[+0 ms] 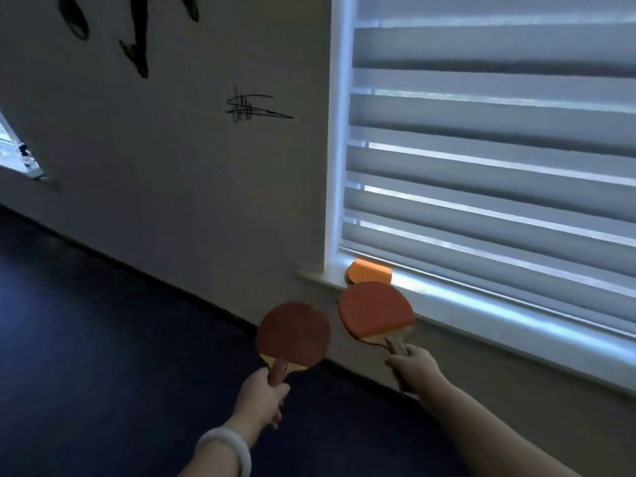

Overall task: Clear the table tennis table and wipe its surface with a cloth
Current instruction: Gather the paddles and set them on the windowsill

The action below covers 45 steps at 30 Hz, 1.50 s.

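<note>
My left hand (263, 395) grips the wooden handle of a red table tennis paddle (292, 333), held upright in front of the wall. A second red paddle (375, 311) is gripped by its handle in my right hand (414, 368); its blade reaches the white window sill (481, 304). On the sill just behind that blade lies an orange object (370, 271) against the window frame. The dark blue surface (86, 339) at lower left is too dim to identify. No cloth is in view.
A grey wall with black decals (256, 108) runs along the left. A large window with banded white blinds (499, 149) fills the right. A white bangle (227, 445) sits on my left wrist. Another bright window edge (17, 149) shows at far left.
</note>
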{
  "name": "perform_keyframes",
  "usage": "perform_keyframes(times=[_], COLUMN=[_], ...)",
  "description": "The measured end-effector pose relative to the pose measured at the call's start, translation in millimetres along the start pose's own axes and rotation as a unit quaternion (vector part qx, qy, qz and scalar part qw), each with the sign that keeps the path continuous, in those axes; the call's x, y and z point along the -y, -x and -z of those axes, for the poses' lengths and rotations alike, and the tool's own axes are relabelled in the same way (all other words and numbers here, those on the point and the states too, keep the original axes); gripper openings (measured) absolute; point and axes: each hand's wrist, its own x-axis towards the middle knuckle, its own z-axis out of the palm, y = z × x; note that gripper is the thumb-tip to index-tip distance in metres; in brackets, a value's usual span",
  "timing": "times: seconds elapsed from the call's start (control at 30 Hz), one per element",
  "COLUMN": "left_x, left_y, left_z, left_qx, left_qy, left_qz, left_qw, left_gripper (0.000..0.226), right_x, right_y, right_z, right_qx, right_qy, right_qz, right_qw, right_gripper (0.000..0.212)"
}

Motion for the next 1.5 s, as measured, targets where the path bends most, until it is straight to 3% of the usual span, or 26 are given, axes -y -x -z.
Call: perform_keyframes(times=[0.43,0.63,0.93,1.27,1.5], left_x=[-87,-130,-164,-175,-172], left_y=[-198,-285,-339,-370,-381], left_z=[-41,-55,-91,-119,-122], left_qx=[0.11,0.197,0.268,0.244,0.218], left_qy=[-0.069,-0.105,-0.108,-0.093,-0.072], left_qz=[-0.009,-0.043,-0.05,-0.043,-0.043], left_qw=[0.991,0.974,0.956,0.964,0.972], left_gripper=[0.009,0.012,0.005,0.023,0.033], right_x=[27,39,52,50,51], right_y=[-157,-188,-217,-269,-297], right_z=[24,26,13,4,-7], right_qx=[-0.053,-0.097,-0.088,-0.05,-0.033], right_qy=[-0.005,-0.03,-0.048,-0.057,-0.065], right_qz=[-0.086,-0.132,-0.156,-0.167,-0.159], right_qw=[0.995,0.986,0.983,0.983,0.985], right_gripper=[0.013,0.011,0.011,0.002,0.007])
